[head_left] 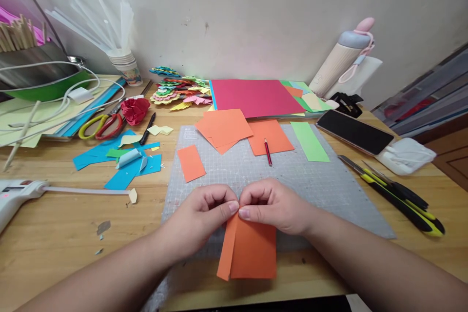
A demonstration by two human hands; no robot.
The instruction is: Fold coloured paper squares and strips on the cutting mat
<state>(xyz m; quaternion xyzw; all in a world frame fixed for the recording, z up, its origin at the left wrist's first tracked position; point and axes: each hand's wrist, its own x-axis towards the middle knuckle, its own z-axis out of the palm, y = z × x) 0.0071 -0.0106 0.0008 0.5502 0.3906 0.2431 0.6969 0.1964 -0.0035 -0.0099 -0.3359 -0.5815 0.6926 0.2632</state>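
Note:
My left hand and my right hand meet thumb to thumb at the top edge of an orange paper sheet, both pinching it. The sheet has a narrow strip folded over along its left side. It lies at the near edge of a grey cutting mat. Further up the mat are a small orange rectangle, a pile of orange sheets, another orange sheet with a red pencil across it, and a green paper strip.
Blue paper scraps, scissors, a black pen and a glue gun lie left. A pink sheet stack, paper flowers, phone, utility knives and a bottle sit behind and right.

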